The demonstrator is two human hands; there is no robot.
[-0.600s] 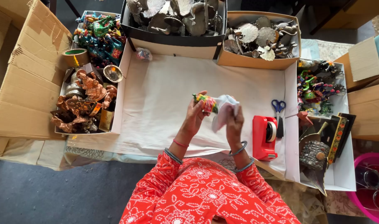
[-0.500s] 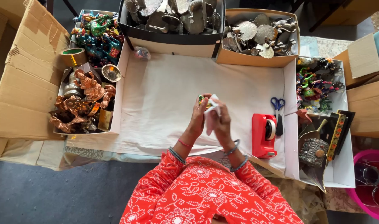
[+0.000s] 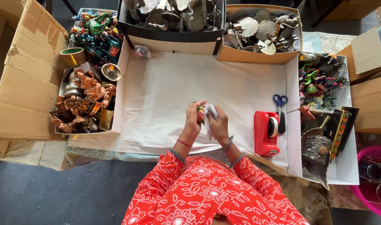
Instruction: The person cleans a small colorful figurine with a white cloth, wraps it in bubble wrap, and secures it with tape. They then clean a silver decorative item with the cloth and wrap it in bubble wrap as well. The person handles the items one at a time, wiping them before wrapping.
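Two hands meet over the middle of a white paper sheet (image 3: 165,96). The left hand (image 3: 193,118) and right hand (image 3: 218,125) are closed together on a small colourful figurine (image 3: 201,113) half swathed in white wrapping paper (image 3: 210,111); most of the figurine is hidden by fingers and paper. To the right sits a red tape dispenser (image 3: 265,133), with blue-handled scissors (image 3: 280,102) just beyond. At far left, a box of copper-coloured figurines (image 3: 80,108); their shapes are hard to tell
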